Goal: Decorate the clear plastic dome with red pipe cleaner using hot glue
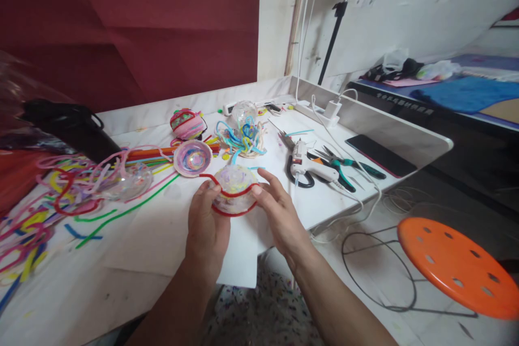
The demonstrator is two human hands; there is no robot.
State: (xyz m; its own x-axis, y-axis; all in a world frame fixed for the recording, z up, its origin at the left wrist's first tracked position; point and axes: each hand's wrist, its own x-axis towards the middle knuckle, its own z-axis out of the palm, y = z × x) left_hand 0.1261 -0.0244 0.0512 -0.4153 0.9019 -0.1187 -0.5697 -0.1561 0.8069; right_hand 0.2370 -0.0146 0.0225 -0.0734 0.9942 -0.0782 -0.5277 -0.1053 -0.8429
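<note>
A clear plastic half-ball point(233, 179) with whitish, yellow and purple patches inside is held between my two hands, near the table's front edge. A red pipe cleaner point(240, 193) lies across it, with its left end sticking out past my left thumb; more red runs along the half-ball's lower rim. My left hand point(208, 227) is closed on the half-ball's left side, thumb on the pipe cleaner. On the right, my right hand point(279, 211) presses the pipe cleaner with its thumb against the half-ball, index finger raised. Fingers underneath are hidden.
A colourful lined bowl point(192, 158) and a pink wrapped ball point(187, 125) stand behind. Loose pipe cleaners point(44, 211) crowd the left. A glue gun point(302, 159), pliers point(340, 165) and a phone point(375, 154) lie right. An orange stool point(458, 265) stands beside the table.
</note>
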